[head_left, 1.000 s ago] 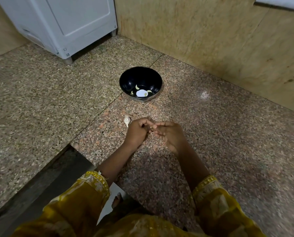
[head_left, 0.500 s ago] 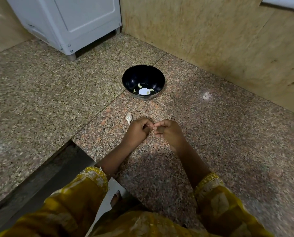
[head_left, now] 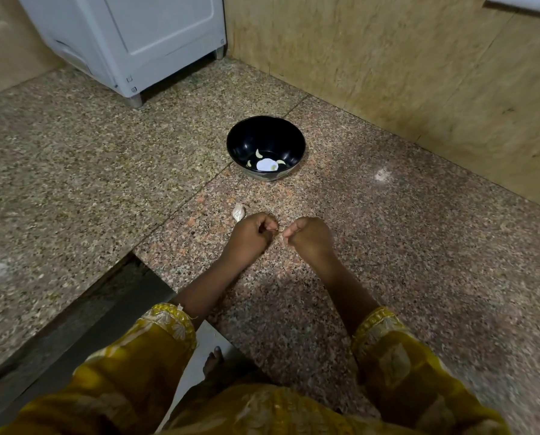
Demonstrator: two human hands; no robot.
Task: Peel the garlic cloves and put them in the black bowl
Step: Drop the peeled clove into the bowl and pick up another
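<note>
both near the black bowl's (head_left: 242, 142) front edge, just apart: left hand (head_left: 252, 234) curled, hold hidden; right hand (head_left: 310, 237) pinching a pale scrap (head_left: 281, 238). open floor (head_left: 425, 252) all around.

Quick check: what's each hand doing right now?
Left hand: fingers curled; whether they hold anything cannot be told.
Right hand: fingers pinch a small pale scrap, clove or skin unclear.

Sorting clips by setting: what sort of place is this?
Probably a home kitchen. A speckled granite slab meets a beige stone wall, a white appliance stands in the corner, and a black bowl holds peeled garlic.
</note>
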